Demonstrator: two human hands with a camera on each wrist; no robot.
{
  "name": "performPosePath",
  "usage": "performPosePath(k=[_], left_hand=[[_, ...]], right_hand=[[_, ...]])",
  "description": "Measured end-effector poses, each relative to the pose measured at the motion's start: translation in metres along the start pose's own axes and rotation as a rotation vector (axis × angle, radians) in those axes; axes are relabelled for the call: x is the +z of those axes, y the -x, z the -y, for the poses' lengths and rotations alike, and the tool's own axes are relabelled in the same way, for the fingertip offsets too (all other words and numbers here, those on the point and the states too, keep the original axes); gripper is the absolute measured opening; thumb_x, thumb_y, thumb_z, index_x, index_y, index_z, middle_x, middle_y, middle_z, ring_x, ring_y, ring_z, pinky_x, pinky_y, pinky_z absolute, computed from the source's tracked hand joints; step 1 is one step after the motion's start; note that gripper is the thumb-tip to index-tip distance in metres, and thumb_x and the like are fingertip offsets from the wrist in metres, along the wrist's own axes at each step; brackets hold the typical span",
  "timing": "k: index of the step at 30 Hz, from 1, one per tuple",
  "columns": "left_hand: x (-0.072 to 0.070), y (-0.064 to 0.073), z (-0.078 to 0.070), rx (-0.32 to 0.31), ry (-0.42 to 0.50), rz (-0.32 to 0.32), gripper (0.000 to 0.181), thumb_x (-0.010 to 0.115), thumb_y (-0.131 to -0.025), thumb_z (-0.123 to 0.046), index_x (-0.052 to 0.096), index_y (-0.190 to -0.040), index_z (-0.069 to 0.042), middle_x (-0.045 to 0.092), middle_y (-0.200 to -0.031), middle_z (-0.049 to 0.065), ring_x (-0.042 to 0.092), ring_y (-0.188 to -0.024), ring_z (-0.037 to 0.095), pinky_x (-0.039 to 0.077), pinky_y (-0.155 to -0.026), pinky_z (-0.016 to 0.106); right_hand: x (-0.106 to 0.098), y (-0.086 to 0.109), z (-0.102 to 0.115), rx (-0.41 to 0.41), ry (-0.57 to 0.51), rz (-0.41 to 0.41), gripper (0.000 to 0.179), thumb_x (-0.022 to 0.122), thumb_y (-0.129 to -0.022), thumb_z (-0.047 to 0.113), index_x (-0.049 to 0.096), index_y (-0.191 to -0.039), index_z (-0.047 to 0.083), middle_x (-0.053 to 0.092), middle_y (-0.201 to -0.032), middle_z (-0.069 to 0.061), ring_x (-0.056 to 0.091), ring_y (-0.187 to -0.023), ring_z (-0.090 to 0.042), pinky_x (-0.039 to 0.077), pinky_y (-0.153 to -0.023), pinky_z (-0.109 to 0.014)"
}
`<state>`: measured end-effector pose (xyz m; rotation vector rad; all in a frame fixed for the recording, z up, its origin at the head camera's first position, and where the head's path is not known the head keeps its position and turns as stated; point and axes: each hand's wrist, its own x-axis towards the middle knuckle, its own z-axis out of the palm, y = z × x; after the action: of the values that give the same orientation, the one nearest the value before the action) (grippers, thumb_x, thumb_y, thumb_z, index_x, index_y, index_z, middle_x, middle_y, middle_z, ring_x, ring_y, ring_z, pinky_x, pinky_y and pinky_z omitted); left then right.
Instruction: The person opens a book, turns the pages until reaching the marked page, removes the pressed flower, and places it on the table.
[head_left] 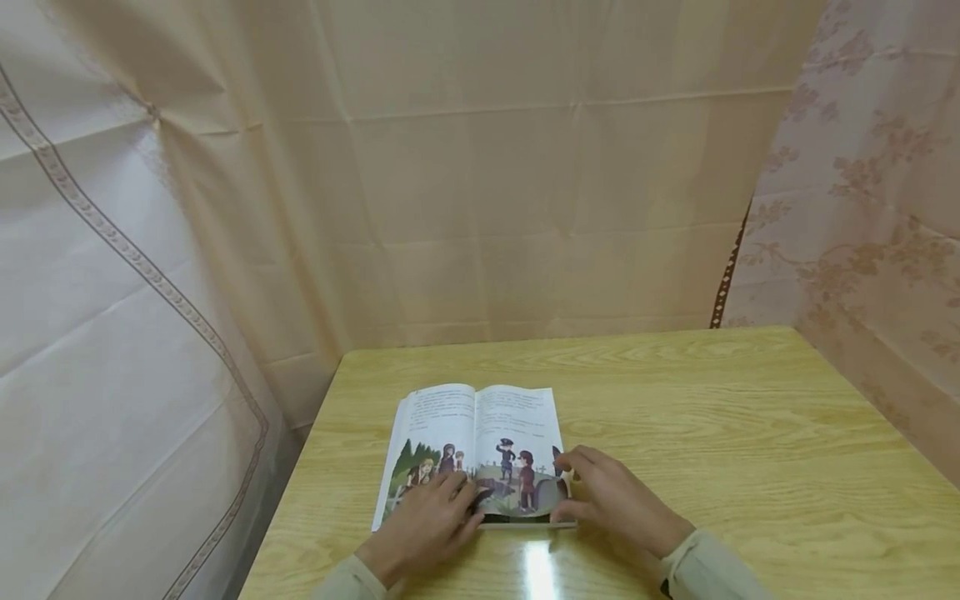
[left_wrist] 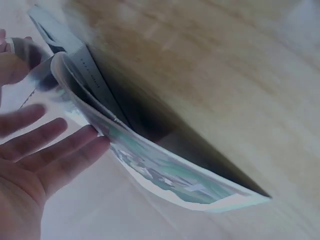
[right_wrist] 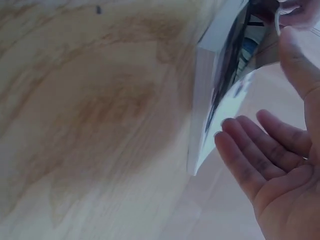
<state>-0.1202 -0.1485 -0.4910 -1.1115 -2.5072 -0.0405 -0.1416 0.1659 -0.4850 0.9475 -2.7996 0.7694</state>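
Note:
An open illustrated book [head_left: 513,412] lies on the table, with text above and colour drawings below on both pages. My left hand [head_left: 431,517] rests on the lower part of its left page near the spine. In the left wrist view, the extended fingers [left_wrist: 82,142] of that hand touch the page, which bows up from the pages under it. At the book's lower right corner is my right hand [head_left: 618,500], thumb and fingertips right at the page edge. A right-hand page stands bowed up there. The right wrist view shows this hand's fingers [right_wrist: 245,160] loosely extended beside the book's page block [right_wrist: 202,95].
The wood-grain table [head_left: 720,417] extends to the right of the book and behind it. Beige curtains [head_left: 525,192] hang behind the table, a pale cloth with a patterned band [head_left: 135,258] on the left, and a floral cloth [head_left: 877,192] on the right.

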Motion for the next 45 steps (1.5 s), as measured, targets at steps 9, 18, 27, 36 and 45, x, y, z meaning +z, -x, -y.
performPosePath(k=[9,18,27,36,45], left_hand=[[-0.001,0.002,-0.004,-0.076,0.090,-0.164,0.039,0.065,-0.084,-0.013,0.057,-0.120,-0.001,0.065,-0.088,0.003,0.058,-0.069,0.011,0.053,-0.055,0.022],[-0.008,-0.003,-0.006,-0.225,0.112,-0.376,0.046,0.057,-0.080,-0.006,0.056,-0.124,0.005,0.064,-0.080,-0.002,0.059,-0.062,0.008,0.048,-0.046,0.020],[-0.015,-0.005,0.001,-0.328,0.094,-0.500,0.025,0.061,-0.090,-0.005,0.062,-0.115,-0.001,0.065,-0.083,0.001,0.061,-0.058,0.009,0.052,-0.045,0.025],[-0.032,-0.001,0.005,-0.441,0.123,-0.527,0.017,0.071,-0.092,-0.005,0.063,-0.107,-0.005,0.062,-0.070,-0.005,0.046,-0.052,-0.003,0.036,-0.043,0.014],[-0.027,0.011,0.013,-0.473,-0.056,-0.150,0.032,0.084,-0.084,-0.019,0.073,-0.111,-0.007,0.059,-0.121,0.023,0.063,-0.097,0.034,0.059,-0.070,0.046]], right_hand=[[0.007,0.002,-0.002,-0.074,0.060,0.088,0.064,0.078,-0.081,0.056,0.071,-0.121,0.006,0.065,-0.123,-0.005,0.062,-0.111,-0.022,0.055,-0.096,-0.042],[0.006,0.002,-0.003,-0.091,0.093,0.131,0.045,0.082,-0.086,0.039,0.074,-0.118,0.007,0.063,-0.127,-0.008,0.060,-0.115,-0.023,0.054,-0.099,-0.041],[0.005,-0.001,0.001,-0.115,0.058,0.084,0.030,0.072,-0.095,0.039,0.077,-0.106,0.011,0.066,-0.118,-0.001,0.060,-0.106,-0.016,0.056,-0.093,-0.036],[0.008,-0.004,-0.001,-0.123,0.058,0.061,0.025,0.070,-0.097,0.040,0.077,-0.100,0.016,0.067,-0.112,0.003,0.060,-0.104,-0.014,0.056,-0.091,-0.036],[0.010,-0.008,0.000,-0.097,0.087,0.044,0.017,0.072,-0.097,0.033,0.077,-0.098,0.017,0.068,-0.106,0.005,0.060,-0.100,-0.013,0.056,-0.091,-0.037]])
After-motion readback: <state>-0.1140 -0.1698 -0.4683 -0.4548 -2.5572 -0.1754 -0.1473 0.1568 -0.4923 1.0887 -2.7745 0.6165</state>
